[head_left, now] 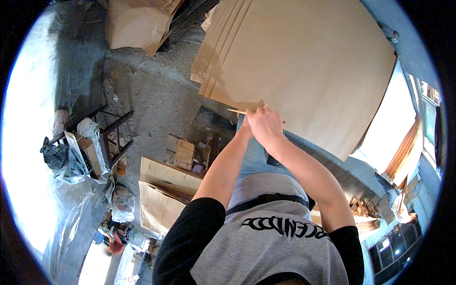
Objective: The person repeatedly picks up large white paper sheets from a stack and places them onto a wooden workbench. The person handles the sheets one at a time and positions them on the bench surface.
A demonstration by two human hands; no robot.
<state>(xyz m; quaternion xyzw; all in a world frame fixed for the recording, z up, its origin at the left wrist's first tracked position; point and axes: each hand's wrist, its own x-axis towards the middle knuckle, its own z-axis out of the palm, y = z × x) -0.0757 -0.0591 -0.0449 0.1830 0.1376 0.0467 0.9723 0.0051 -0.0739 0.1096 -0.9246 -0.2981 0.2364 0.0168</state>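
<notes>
My hands meet at the near edge of a stack of large brown paper sheets (313,61). A thin pale stick (236,111) pokes out to the left of them, and a small end of it seems to show on the right. My right hand (266,124) is closed around the stick and lies over the left. Of my left hand (246,126) only the part by the wrist shows plainly; its fingers are hidden behind the right hand. The sheets are fanned out in steps along their left side.
More crumpled brown paper (137,26) lies at the far left. On the left stands a dark metal frame (116,126) with cloth and cardboard on it. Boards and flat sheets (164,204) lean near my left elbow. A brown curtain (404,147) hangs at the right.
</notes>
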